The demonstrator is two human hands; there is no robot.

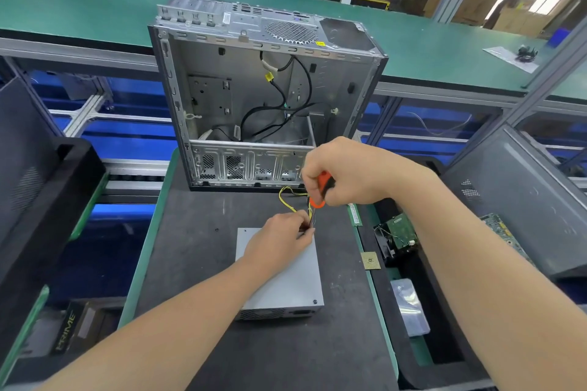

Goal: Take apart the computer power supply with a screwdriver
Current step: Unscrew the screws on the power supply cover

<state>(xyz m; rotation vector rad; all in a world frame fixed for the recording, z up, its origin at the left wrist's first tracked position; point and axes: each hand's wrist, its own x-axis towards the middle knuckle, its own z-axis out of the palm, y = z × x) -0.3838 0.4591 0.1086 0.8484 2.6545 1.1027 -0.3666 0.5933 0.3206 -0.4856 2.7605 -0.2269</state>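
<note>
Fingers of the left hand pinch the yellow wires at the power supply, which lies on the dark mat; the right hand grips an orange screwdriver just above, near the open computer case

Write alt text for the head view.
A left hand pinches yellow and black wires at a grey metal power supply box while the right hand grips an orange-handled screwdriver above; an open silver computer case lies behind.
</note>
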